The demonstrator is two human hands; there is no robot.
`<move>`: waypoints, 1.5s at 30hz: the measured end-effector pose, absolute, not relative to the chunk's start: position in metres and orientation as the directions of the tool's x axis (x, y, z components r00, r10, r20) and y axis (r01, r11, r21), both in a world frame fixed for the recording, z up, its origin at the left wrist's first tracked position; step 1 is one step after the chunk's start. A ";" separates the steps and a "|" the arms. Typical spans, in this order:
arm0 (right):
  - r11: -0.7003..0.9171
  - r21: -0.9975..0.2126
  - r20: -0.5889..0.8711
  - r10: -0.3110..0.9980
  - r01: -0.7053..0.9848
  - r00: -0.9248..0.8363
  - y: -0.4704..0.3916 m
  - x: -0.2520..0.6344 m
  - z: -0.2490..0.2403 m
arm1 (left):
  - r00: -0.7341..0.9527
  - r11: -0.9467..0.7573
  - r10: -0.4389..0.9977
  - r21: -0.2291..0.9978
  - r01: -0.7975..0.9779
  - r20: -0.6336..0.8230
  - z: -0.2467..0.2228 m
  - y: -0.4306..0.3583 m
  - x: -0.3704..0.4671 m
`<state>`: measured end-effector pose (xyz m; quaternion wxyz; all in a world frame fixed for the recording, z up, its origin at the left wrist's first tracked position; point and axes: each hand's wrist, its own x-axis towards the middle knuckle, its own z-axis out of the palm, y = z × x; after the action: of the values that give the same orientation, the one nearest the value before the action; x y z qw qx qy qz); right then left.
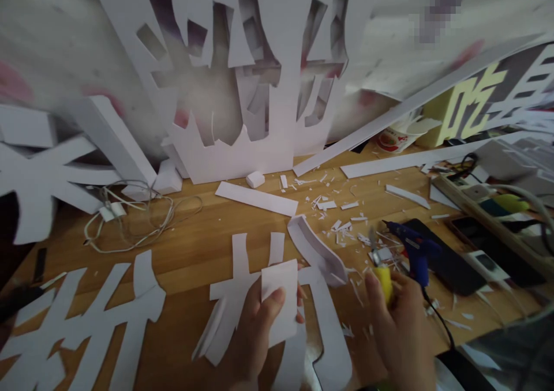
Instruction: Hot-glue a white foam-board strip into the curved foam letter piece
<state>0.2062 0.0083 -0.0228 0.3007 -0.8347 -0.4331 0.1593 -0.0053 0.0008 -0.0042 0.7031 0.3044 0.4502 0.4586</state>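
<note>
Left hand [255,327], lower centre of frame: thumb laid flat over a white piece [282,278], fingers behind, pinching it upright. Right hand [402,330], lower right of centre: closed round the yellow handle of a knife [383,284], blade pointing up the frame. Beneath the piece, lower centre: one white cut-out [331,327], flat on the wooden table [182,275]. Just above it: a curved part [315,247], with scraps [327,205] strewn up and to the right. Right of the knife: blue glue gun [415,249], beside a dark phone [450,258]. Lower left: second cut-out [108,310]. Left of centre: coiled cord [113,210]. Top centre: standing white board [268,157], character shapes cut through. Upper right: paper cup [395,139].
</note>
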 end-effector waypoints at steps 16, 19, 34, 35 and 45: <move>-0.284 -0.391 0.133 0.924 0.875 0.360 0.006 0.236 -0.061 | 0.071 -0.070 0.996 0.958 0.277 0.052 -0.001 0.011 -0.001; -0.310 -0.403 0.136 0.910 0.861 0.392 0.005 0.234 -0.061 | 0.085 -0.143 0.989 0.942 0.305 0.123 -0.001 0.011 0.000; 0.181 -0.576 0.494 0.854 0.797 0.162 -0.024 0.190 -0.038 | -0.133 0.286 0.909 0.825 -0.488 -0.394 -0.002 0.066 0.001; 0.234 -0.583 0.480 0.872 0.778 0.098 -0.028 0.182 -0.040 | -0.183 0.253 0.914 0.861 -0.442 -0.362 -0.005 0.075 0.002; 0.221 -0.460 0.381 0.924 0.860 -0.033 -0.036 0.154 -0.082 | -0.245 0.230 0.947 0.971 0.071 -0.206 -0.033 0.106 0.013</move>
<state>0.1541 -0.0356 -0.0819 0.3105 -0.6221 -0.7169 0.0517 0.0134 0.1065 -0.0332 0.4640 0.4028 0.6320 0.4723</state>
